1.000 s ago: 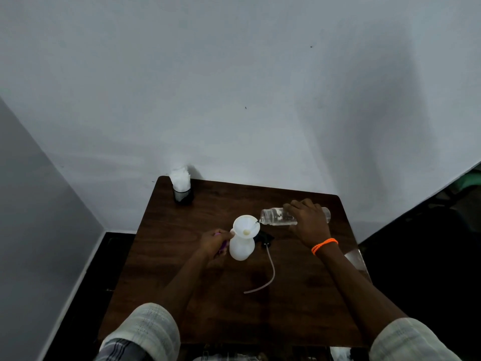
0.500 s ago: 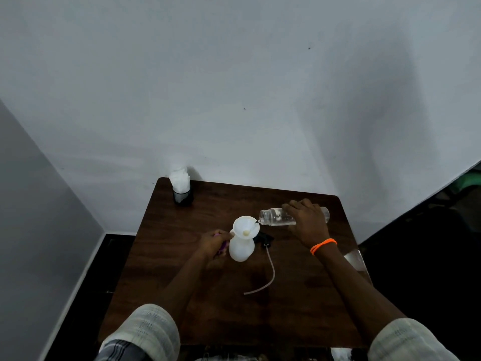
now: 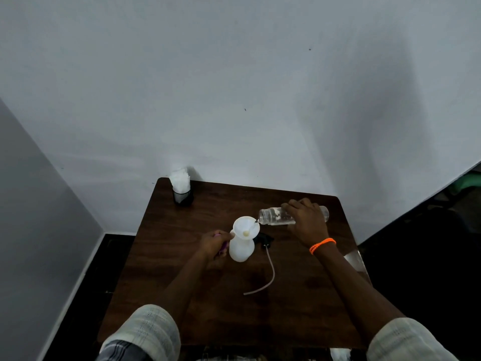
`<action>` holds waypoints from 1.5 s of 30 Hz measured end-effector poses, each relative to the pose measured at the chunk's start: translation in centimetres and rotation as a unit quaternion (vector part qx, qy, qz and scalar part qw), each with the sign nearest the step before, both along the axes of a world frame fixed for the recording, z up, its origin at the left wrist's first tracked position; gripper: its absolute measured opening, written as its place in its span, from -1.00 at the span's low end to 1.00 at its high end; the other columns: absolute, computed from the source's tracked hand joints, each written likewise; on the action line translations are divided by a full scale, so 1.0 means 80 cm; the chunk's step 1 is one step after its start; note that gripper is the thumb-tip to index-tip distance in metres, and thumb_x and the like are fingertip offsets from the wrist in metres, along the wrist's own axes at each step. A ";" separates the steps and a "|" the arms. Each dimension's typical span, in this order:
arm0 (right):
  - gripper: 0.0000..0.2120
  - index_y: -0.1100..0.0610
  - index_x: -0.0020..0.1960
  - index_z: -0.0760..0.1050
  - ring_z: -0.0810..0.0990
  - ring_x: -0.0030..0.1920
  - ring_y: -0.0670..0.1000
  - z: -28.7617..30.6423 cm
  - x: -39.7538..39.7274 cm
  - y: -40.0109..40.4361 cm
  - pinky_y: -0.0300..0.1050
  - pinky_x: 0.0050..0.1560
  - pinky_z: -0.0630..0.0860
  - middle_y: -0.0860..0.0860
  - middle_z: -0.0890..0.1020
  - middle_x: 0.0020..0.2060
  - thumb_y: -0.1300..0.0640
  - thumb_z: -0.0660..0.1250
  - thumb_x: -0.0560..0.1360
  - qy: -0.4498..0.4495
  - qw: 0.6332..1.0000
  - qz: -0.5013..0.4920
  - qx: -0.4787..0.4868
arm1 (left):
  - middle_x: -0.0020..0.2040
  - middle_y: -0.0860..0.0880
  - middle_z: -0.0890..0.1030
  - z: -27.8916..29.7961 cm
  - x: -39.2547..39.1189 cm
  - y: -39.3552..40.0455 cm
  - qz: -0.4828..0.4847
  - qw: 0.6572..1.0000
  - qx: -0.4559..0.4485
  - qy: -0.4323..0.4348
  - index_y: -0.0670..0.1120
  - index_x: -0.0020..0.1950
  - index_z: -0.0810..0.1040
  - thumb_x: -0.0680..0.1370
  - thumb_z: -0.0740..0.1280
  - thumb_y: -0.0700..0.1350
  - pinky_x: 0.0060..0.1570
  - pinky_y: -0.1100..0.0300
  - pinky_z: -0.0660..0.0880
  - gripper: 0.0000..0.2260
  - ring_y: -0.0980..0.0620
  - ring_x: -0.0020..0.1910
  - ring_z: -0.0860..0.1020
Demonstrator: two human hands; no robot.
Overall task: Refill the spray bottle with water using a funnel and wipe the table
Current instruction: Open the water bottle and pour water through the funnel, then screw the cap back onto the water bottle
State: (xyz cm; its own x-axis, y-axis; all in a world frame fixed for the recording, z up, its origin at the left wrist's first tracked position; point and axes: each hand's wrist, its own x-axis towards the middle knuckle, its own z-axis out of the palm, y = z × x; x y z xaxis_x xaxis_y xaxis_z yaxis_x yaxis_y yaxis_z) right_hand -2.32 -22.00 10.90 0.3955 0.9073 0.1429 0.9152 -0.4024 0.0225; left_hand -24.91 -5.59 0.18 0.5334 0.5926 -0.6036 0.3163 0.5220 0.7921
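A white spray bottle body (image 3: 241, 250) stands upright near the middle of the dark wooden table (image 3: 182, 295), with a white funnel (image 3: 246, 227) seated in its neck. My left hand (image 3: 214, 244) grips the bottle's left side, with something purple partly showing under the fingers. My right hand (image 3: 307, 221) holds a clear water bottle (image 3: 273, 216) tipped on its side, mouth at the funnel's rim, a thin stream running in. The black spray head (image 3: 263, 239) with its pale dip tube (image 3: 270, 272) lies on the table just right of the bottle.
A black holder of white tissues (image 3: 181, 190) stands at the table's far left corner, against the white wall. A shiny object (image 3: 355, 259) shows at the table's right edge. Dark floor lies on both sides.
Almost nothing differs. The water bottle stays tipped at the funnel and both hands keep their places.
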 end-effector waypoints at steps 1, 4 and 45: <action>-0.56 -0.01 0.15 0.59 0.53 -0.01 0.12 0.000 0.000 0.000 0.04 -0.10 0.45 -0.07 0.62 -0.03 0.07 0.48 0.26 -0.001 1.000 -0.001 0.000 | -0.37 -0.14 0.54 0.000 0.000 0.000 0.000 1.000 -0.002 0.003 -0.22 -0.06 0.62 0.51 0.49 -0.18 -0.55 0.23 0.37 -0.87 0.01 -0.51 0.42; -0.55 -0.01 0.13 0.59 0.53 -0.02 0.12 -0.001 0.001 0.000 0.03 -0.11 0.45 -0.07 0.62 -0.04 0.08 0.51 0.24 0.001 1.000 -0.001 0.003 | -0.38 -0.13 0.55 0.000 -0.001 0.001 0.002 1.000 -0.005 0.007 -0.23 -0.05 0.63 0.50 0.50 -0.17 -0.53 0.21 0.39 -0.86 0.02 -0.51 0.43; -0.59 0.05 0.04 0.69 0.66 -0.15 -0.27 0.018 -0.042 0.040 -0.31 -0.17 0.56 -0.20 0.70 -0.20 0.18 0.66 0.21 0.385 0.889 -0.079 0.234 | -0.01 -0.01 0.74 0.165 0.062 0.040 0.061 0.946 0.241 -0.209 -0.13 0.10 0.68 0.40 0.61 -0.14 0.03 0.25 0.59 -0.69 0.12 -0.01 0.68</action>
